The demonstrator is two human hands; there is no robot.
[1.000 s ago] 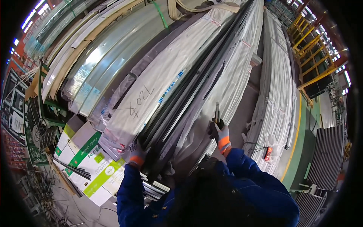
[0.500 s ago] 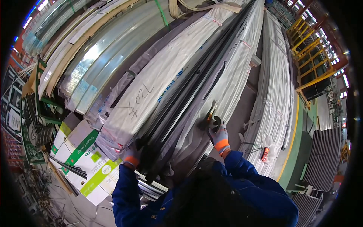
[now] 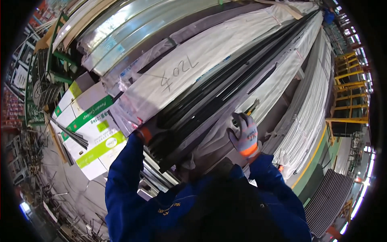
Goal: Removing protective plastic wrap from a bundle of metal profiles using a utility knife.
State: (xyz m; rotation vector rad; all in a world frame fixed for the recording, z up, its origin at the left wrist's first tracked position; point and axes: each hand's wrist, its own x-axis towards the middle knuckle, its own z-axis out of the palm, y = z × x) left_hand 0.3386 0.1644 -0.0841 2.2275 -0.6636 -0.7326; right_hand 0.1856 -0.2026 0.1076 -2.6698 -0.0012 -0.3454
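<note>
The thing everything hangs off here is the bundle of long black profiles [image 3: 225,88], lying in a slot between two white-wrapped bundles and running away up toward the top right. Its near end sits right in front of the person, just above the blue sleeves.

What could go wrong, as I see it — those black lengths look loose and stacked, so if the near end gets tugged unevenly, one could slide out and drop toward the cardboard boxes [image 3: 90,129] down to the left of the bundle. The plastic wrap on the white-wrapped bundle [image 3: 177,76] to its left is already ragged at the end, and it could snag a glove or tear further. The end faces of the profiles look sharp too.

Hands: the left hand [image 3: 147,133] is at the near-left corner of the black bundle, dark glove with an orange cuff, fingers seemingly curled on the end of it — though I can't tell how tight. The right hand [image 3: 244,135], in a grey glove with an orange cuff, is on the bundle's right side, resting on the wrapped bundle there, fingers bent around a small tool with a yellow tip [image 3: 252,107].

Further right of the bundle there are more wrapped stacks, then yellow racking [image 3: 346,92].
</note>
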